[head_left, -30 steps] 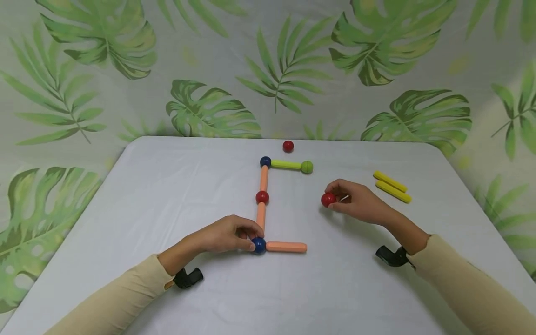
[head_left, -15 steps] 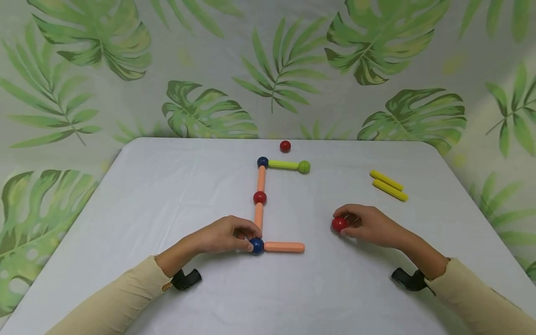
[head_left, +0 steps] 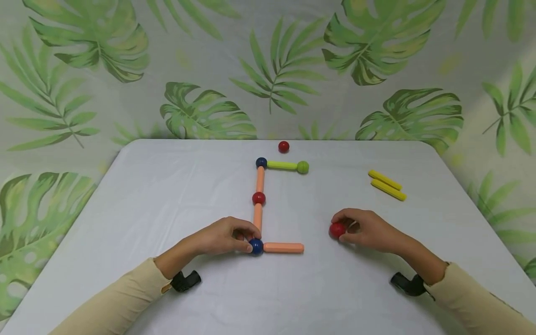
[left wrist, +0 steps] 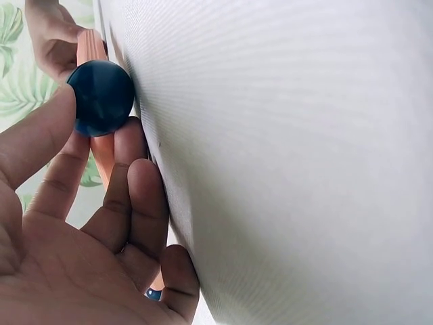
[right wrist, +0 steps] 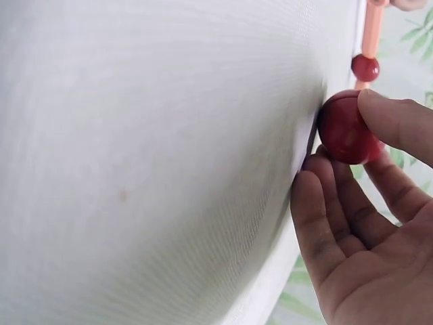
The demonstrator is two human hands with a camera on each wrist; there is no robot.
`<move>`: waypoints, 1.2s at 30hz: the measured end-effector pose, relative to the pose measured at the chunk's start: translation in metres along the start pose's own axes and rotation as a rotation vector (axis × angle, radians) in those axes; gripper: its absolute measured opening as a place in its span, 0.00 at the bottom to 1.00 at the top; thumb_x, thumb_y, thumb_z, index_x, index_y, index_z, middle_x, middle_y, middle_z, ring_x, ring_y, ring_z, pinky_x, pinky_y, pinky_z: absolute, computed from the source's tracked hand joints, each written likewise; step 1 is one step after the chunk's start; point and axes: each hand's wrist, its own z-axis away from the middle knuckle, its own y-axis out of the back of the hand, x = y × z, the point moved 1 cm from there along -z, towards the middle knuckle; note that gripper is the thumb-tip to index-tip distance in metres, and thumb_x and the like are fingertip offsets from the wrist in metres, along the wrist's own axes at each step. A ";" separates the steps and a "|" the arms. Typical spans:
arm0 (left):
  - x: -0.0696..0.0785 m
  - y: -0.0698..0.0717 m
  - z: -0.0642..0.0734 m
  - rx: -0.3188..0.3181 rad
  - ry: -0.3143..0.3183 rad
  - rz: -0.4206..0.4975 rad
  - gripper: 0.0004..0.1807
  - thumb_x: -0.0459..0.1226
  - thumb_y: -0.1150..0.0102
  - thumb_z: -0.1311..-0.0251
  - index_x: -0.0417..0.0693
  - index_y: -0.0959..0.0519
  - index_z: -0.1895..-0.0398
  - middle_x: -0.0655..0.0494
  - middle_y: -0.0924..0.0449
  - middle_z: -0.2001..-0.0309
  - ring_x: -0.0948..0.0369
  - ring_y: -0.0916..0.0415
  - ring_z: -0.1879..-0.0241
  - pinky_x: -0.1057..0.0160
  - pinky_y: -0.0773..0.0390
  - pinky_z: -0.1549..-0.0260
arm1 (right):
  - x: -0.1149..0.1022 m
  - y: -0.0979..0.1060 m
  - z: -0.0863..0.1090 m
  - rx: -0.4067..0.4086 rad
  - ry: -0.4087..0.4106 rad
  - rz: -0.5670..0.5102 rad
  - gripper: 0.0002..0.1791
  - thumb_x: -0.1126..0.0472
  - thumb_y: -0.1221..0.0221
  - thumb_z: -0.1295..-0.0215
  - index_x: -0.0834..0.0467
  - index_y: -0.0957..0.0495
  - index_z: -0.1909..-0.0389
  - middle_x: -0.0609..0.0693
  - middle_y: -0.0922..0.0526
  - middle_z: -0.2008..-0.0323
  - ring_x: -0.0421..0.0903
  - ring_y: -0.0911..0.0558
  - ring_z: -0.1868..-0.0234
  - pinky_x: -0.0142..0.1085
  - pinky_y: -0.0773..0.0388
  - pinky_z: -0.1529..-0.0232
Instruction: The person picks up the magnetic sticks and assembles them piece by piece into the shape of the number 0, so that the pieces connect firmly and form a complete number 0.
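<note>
My left hand (head_left: pixel 228 236) pinches a blue ball (head_left: pixel 256 247) between thumb and fingers at the near corner of a joined figure. From that ball an orange stick (head_left: pixel 284 248) points right and another orange stick (head_left: pixel 257 218) runs away to a red ball (head_left: pixel 258 198). Farther on come a third orange stick (head_left: pixel 260 179), a dark blue ball (head_left: pixel 261 163), a lime stick (head_left: pixel 281 165) and a green ball (head_left: pixel 303 167). My right hand (head_left: pixel 368 230) pinches a loose red ball (right wrist: pixel 346 127) close over the table, right of the near orange stick's free end.
Two yellow sticks (head_left: pixel 385 184) lie side by side at the right of the white table (head_left: pixel 167 186). One more red ball (head_left: pixel 284 147) sits near the far edge. A leaf-print cloth (head_left: pixel 201 56) hangs behind.
My right hand has brought its red ball nearer to me, first slightly right, then a little back left. The left hand keeps its hold on the blue ball.
</note>
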 end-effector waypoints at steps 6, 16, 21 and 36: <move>-0.002 0.000 0.000 0.001 -0.006 0.006 0.13 0.34 0.35 0.40 0.52 0.17 0.52 0.58 0.18 0.61 0.62 0.25 0.60 0.70 0.24 0.60 | -0.003 -0.004 0.001 -0.005 0.005 0.001 0.19 0.61 0.30 0.42 0.53 0.22 0.50 0.46 0.17 0.54 0.38 0.22 0.57 0.32 0.19 0.55; -0.001 -0.001 0.000 0.000 -0.007 -0.004 0.13 0.34 0.35 0.40 0.52 0.17 0.52 0.58 0.18 0.61 0.62 0.25 0.60 0.70 0.24 0.60 | -0.015 -0.013 0.001 -0.053 0.058 -0.030 0.20 0.57 0.30 0.42 0.52 0.22 0.49 0.46 0.17 0.53 0.36 0.23 0.56 0.32 0.20 0.54; 0.001 0.000 0.000 -0.001 -0.011 -0.004 0.13 0.34 0.35 0.40 0.51 0.17 0.51 0.58 0.18 0.60 0.62 0.25 0.60 0.70 0.24 0.59 | -0.021 -0.018 -0.001 -0.063 0.089 -0.041 0.19 0.57 0.30 0.42 0.51 0.21 0.49 0.45 0.17 0.54 0.36 0.23 0.56 0.32 0.20 0.54; 0.001 0.001 0.000 -0.003 -0.006 -0.005 0.13 0.34 0.36 0.39 0.52 0.17 0.51 0.59 0.18 0.61 0.63 0.25 0.60 0.71 0.24 0.60 | -0.031 -0.029 -0.007 -0.105 0.136 -0.067 0.19 0.56 0.30 0.41 0.51 0.21 0.49 0.44 0.17 0.54 0.36 0.22 0.56 0.32 0.21 0.54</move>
